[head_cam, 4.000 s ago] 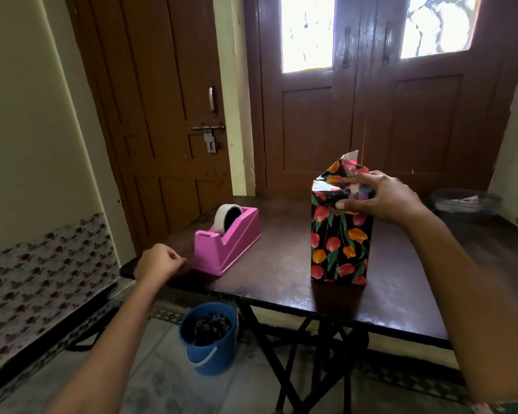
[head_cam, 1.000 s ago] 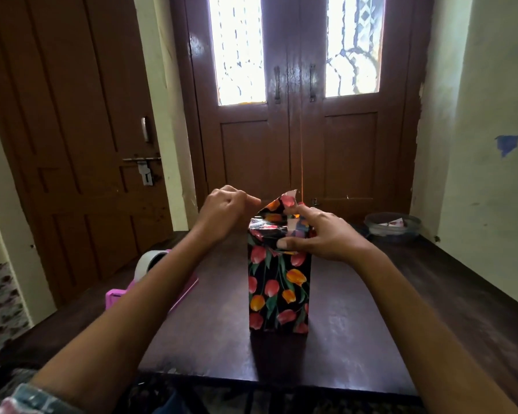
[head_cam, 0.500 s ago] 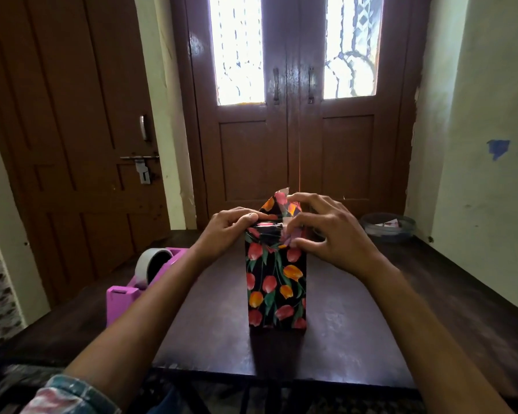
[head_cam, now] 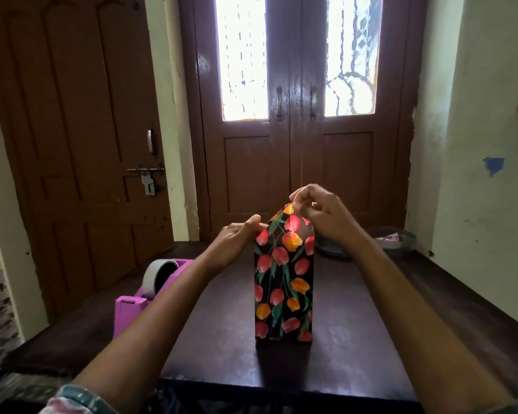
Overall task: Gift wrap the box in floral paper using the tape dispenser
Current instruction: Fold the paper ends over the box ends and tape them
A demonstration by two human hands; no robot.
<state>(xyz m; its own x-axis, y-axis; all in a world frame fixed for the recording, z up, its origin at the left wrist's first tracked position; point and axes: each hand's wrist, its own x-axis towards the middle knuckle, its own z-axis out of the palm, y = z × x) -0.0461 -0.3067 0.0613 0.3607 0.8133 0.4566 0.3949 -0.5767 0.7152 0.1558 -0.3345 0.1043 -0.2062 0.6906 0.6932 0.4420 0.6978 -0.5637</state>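
A tall box (head_cam: 283,291) wrapped in black paper with red and orange tulips stands upright in the middle of the dark wooden table (head_cam: 356,339). Its top paper rises to a pointed flap. My right hand (head_cam: 320,213) pinches the tip of that flap from above and to the right. My left hand (head_cam: 237,237) pinches the paper at the box's upper left corner, thumb against the edge. The pink tape dispenser (head_cam: 150,291) with its roll of tape sits to the left, partly behind my left forearm.
A shallow dark dish (head_cam: 398,239) holding something small sits at the back right of the table. Brown wooden doors (head_cam: 290,150) stand close behind the table, and a pale wall runs along its right side.
My left hand came from the dispenser to the box. Since half a second ago the top flap has been lifted to a point, with my right hand raised to its tip.
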